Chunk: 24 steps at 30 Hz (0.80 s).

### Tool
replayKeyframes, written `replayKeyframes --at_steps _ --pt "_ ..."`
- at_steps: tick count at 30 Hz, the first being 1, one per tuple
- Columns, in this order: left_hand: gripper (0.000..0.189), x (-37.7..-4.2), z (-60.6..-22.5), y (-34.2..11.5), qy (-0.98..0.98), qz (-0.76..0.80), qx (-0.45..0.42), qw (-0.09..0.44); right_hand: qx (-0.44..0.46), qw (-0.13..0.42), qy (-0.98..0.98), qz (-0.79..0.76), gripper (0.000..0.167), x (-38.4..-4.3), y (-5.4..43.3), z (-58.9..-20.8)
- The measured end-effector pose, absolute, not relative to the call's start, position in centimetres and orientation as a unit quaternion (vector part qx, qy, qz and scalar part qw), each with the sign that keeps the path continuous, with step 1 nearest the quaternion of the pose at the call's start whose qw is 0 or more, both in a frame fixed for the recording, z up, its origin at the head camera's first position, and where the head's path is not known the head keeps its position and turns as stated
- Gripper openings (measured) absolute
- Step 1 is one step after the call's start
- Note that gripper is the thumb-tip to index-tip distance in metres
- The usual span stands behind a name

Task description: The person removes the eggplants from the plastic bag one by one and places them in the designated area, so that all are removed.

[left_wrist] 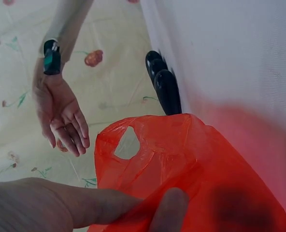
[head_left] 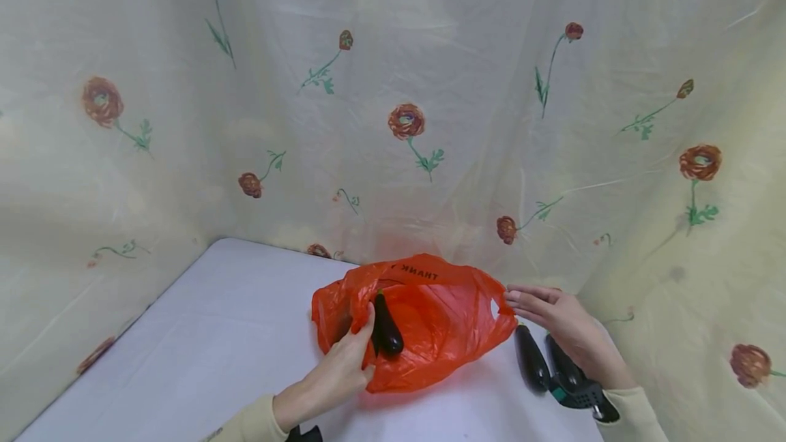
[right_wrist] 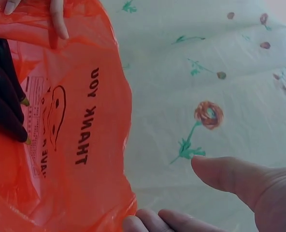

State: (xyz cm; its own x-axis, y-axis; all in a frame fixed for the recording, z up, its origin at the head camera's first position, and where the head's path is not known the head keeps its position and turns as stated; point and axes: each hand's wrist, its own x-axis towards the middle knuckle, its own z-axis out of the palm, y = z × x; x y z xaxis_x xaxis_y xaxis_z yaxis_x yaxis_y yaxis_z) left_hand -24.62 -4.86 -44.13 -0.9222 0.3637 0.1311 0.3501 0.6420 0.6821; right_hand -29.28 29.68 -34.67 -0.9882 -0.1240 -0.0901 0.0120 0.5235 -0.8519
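Observation:
A red plastic bag (head_left: 424, 379) with printed lettering lies on the table, its mouth spread wide. My left hand (head_left: 344, 363) grips the bag's left edge, with the thumb and a finger pinching the plastic in the left wrist view. Inside the bag, the right wrist view shows dark eggplants (right_wrist: 3, 92) side by side; one eggplant (head_left: 388, 326) is plain in the head view. My right hand (head_left: 571, 326) is beside the bag's right handle hole, its fingers straight and holding nothing. In the left wrist view that hand (left_wrist: 63, 113) is apart from the bag.
More eggplants (head_left: 532, 360) lie on the white table (head_left: 209, 346) to the right of the bag, below my right hand. A flower-printed plastic sheet (head_left: 479, 87) hangs behind the table and along its sides. Both wrists wear dark straps.

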Motion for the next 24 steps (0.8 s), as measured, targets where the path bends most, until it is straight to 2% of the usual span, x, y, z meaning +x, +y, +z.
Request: replayKeyframes --at_steps 9,19,24 --pt "0.094 -24.6 -44.2 -4.8 0.905 0.378 0.194 0.019 -0.036 0.086 0.872 -0.48 0.066 -29.9 27.3 -34.6" --pt "0.094 -24.5 -44.5 -5.0 0.904 0.373 0.209 -0.005 -0.066 0.116 0.846 -0.517 0.057 -31.1 25.5 -35.1" --pt "0.095 -24.5 -44.4 -5.1 0.903 0.376 0.207 0.003 -0.082 0.121 0.84 -0.522 0.054 -31.9 24.3 -35.9"
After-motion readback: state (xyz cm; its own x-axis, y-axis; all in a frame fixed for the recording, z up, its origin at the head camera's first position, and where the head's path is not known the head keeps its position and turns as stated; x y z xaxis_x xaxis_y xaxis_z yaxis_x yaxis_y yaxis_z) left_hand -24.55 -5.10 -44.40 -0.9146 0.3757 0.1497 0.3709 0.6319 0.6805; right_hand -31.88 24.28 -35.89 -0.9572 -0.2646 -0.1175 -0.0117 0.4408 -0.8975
